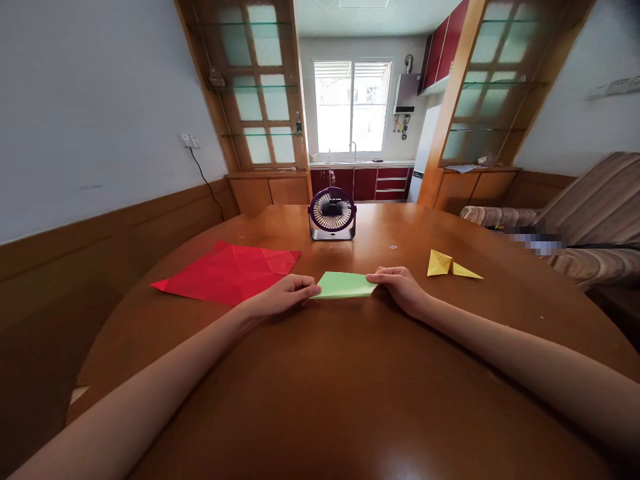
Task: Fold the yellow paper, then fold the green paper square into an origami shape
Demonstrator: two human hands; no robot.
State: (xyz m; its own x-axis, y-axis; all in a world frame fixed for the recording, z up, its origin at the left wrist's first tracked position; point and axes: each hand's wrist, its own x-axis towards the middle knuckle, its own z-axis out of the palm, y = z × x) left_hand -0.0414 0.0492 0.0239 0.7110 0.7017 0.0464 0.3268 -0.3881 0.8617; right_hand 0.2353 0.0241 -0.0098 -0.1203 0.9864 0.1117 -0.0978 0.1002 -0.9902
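A folded light green paper (346, 285) is stretched between my two hands, just above or on the wooden table. My left hand (295, 291) pinches its left end between thumb and fingers. At the paper's right end, my right hand (396, 283) grips the corner with the thumb on top. Left of the paper lies a creased red sheet (225, 270), partly behind my left hand. To the right rests a folded yellow paper piece (441, 263) with a pointed tail.
A small purple desk fan (332, 212) stands beyond the paper on the round wooden table (320, 387). A striped sofa (590, 207) is at the right, a wall with a socket (189, 141) at the left. Behind is a kitchen with a window (353, 107).
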